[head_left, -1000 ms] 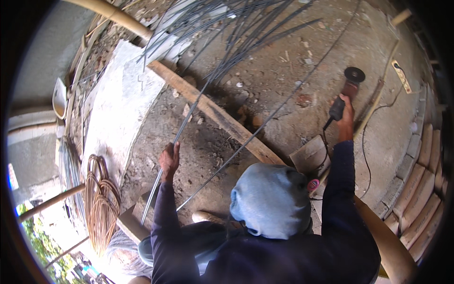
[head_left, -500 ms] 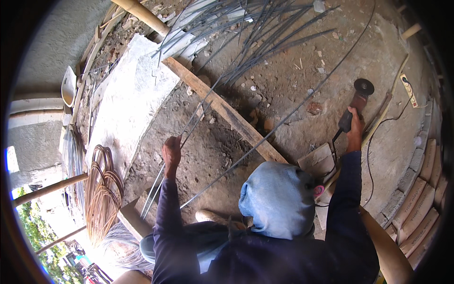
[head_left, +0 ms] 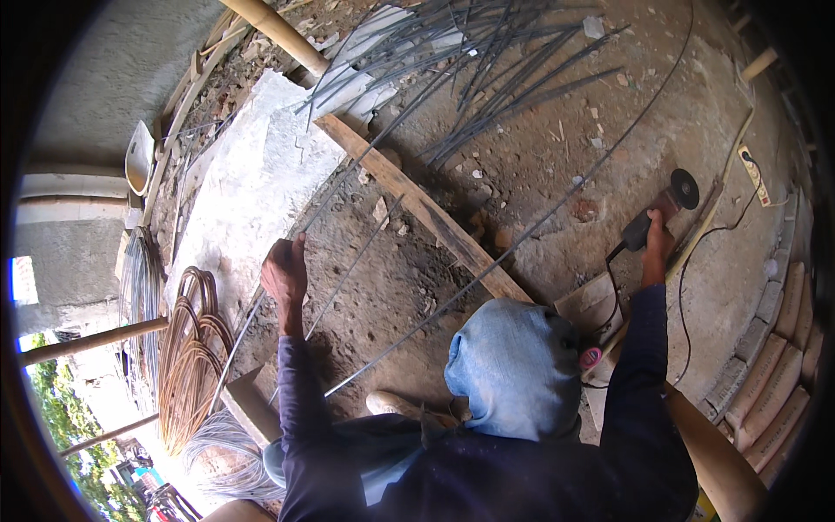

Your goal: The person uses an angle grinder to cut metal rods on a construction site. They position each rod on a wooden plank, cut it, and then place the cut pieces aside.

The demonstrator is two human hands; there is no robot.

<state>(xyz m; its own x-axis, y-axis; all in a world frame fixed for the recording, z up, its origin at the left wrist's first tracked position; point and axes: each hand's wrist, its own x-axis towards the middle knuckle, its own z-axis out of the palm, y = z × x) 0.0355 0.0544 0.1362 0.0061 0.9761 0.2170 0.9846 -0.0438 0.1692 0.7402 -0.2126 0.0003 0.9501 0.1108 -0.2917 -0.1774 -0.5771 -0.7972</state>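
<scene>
Left hand (head_left: 284, 270) — rod (head_left: 328, 201) — plank (head_left: 426, 214) beneath

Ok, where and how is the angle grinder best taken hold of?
Probably by the dark body of the angle grinder, coming from the near side, as the right hand has it. That body is long and narrow, and the disc sits at the far end, opposite the cord.

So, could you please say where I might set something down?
Fairly bare floor lies between the black cable and the grey blocks; another patch lies between the grinder and the long rod left of it. It is crowded among the dark rods up top and brown coils at left.
</scene>
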